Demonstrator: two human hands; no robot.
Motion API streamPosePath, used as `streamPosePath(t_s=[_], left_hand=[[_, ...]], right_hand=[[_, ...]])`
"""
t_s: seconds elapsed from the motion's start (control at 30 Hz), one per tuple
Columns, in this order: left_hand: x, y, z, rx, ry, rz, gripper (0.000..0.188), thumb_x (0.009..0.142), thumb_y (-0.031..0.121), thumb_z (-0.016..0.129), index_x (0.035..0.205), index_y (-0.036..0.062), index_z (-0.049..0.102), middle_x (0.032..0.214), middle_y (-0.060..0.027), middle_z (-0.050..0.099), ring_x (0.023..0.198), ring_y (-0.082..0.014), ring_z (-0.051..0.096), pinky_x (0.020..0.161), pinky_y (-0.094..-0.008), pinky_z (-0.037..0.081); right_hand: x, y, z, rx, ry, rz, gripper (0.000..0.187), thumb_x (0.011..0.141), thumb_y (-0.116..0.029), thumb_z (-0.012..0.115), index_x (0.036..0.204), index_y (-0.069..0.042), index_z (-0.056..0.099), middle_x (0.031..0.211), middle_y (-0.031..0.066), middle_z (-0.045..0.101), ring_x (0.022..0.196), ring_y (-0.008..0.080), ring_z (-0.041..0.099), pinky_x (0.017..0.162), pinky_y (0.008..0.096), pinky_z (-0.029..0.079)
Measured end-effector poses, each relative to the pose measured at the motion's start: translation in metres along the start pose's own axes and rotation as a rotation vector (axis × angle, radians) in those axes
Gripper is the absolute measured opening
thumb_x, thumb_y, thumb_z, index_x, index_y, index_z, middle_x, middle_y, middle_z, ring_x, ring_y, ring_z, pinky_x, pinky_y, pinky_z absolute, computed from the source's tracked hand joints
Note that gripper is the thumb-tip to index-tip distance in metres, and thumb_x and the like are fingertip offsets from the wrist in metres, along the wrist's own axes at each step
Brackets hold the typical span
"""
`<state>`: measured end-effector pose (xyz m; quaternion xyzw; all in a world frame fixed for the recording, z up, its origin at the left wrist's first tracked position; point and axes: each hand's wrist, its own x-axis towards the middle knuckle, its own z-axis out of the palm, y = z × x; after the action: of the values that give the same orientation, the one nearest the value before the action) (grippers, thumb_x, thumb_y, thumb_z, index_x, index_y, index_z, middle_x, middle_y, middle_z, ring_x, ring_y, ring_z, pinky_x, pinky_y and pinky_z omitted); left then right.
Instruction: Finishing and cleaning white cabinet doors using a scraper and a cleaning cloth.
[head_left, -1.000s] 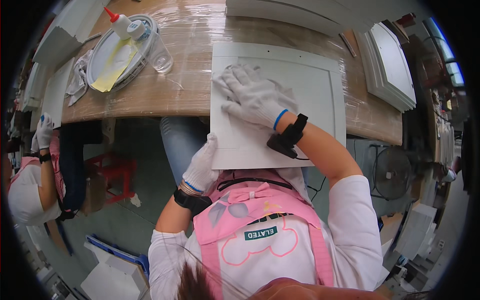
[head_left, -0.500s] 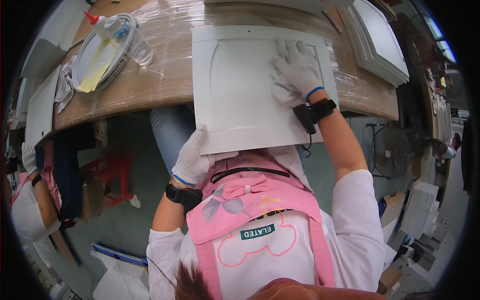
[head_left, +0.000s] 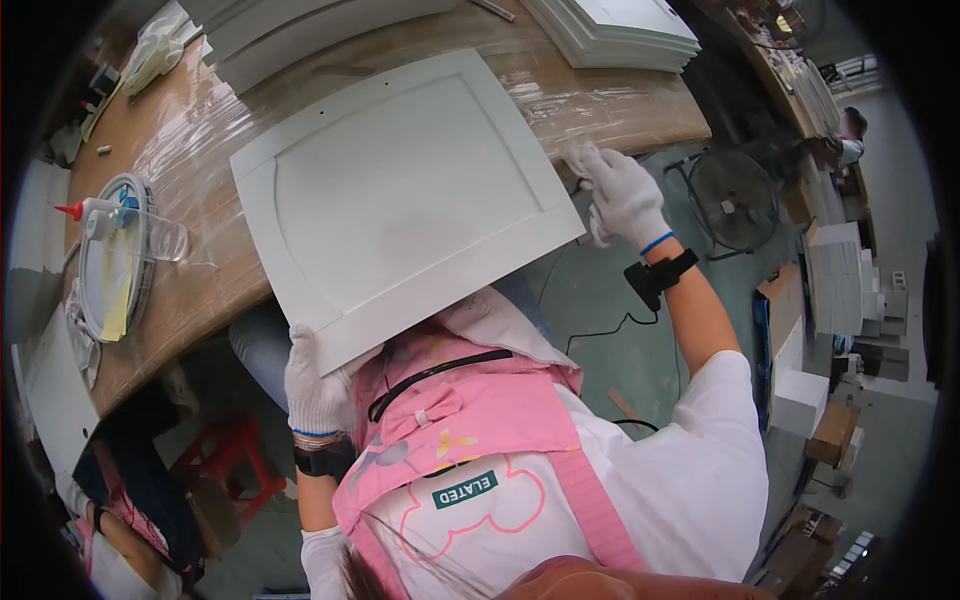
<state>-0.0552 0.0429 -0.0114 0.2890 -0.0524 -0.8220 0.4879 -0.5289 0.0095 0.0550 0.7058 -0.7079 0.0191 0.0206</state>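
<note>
A white cabinet door [head_left: 400,210] with a recessed middle and an arched frame edge lies tilted across the table edge, reaching over my lap. My left hand [head_left: 318,385], in a white knit glove, grips its near left corner. The thumb lies on top; the other fingers are hidden beneath. My right hand [head_left: 625,200], also gloved, is just off the door's right edge, its fingers closed around a bunched white cloth [head_left: 600,228] that is partly hidden.
Stacked white panels [head_left: 610,35] stand at the far side of the wrapped table [head_left: 200,130]. On the left, a round lid [head_left: 95,270] bears a red-tipped bottle [head_left: 90,210] and a clear cup [head_left: 167,240]. A floor fan [head_left: 733,200] stands at right; a co-worker's arm [head_left: 130,545] shows at lower left.
My right hand has moved off the door's surface to beyond its right edge with the cloth. The door now sits turned and further left in view, my left hand still at its corner.
</note>
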Motion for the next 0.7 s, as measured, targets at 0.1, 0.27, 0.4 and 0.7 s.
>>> streamPosePath(t_s=[0.1,0.27,0.4,0.7], left_hand=[[0.000,0.006,-0.002,0.029,0.044,-0.018,0.058,0.100,0.035,0.050,0.142,-0.0001,0.028,0.141,-0.0300,0.040,0.126,-0.0540,0.044,0.091,-0.0721,0.047],[-0.001,0.008,0.013,-0.038,0.066,-0.015,0.053,0.102,0.031,0.047,0.139,-0.0027,0.031,0.136,-0.0296,0.044,0.120,-0.0507,0.052,0.087,-0.0649,0.054],[-0.006,0.009,0.016,0.030,0.077,0.012,0.054,0.103,0.030,0.045,0.141,-0.0038,0.029,0.138,-0.0282,0.043,0.121,-0.0473,0.052,0.090,-0.0601,0.055],[-0.011,0.010,-0.001,0.066,0.107,-0.029,0.052,0.104,0.031,0.042,0.141,-0.0045,0.031,0.137,-0.0276,0.045,0.122,-0.0468,0.052,0.094,-0.0622,0.051]], right_hand=[[-0.001,0.061,-0.006,0.107,0.222,0.315,0.045,0.091,-0.017,0.057,0.136,-0.015,0.052,0.118,0.0182,0.061,0.109,0.0373,0.059,0.095,0.0433,0.048],[0.056,0.027,-0.030,0.267,0.364,0.106,0.044,0.089,-0.018,0.061,0.132,-0.008,0.057,0.119,0.0165,0.061,0.110,0.0350,0.060,0.094,0.0428,0.048],[0.127,-0.017,-0.045,0.117,0.315,-0.099,0.047,0.088,-0.023,0.064,0.133,-0.013,0.055,0.114,0.0143,0.062,0.103,0.0348,0.062,0.088,0.0446,0.050],[0.238,-0.136,-0.038,0.023,0.245,-0.305,0.034,0.088,-0.038,0.061,0.113,-0.014,0.067,0.112,0.0112,0.062,0.110,0.0314,0.057,0.090,0.0433,0.049]])
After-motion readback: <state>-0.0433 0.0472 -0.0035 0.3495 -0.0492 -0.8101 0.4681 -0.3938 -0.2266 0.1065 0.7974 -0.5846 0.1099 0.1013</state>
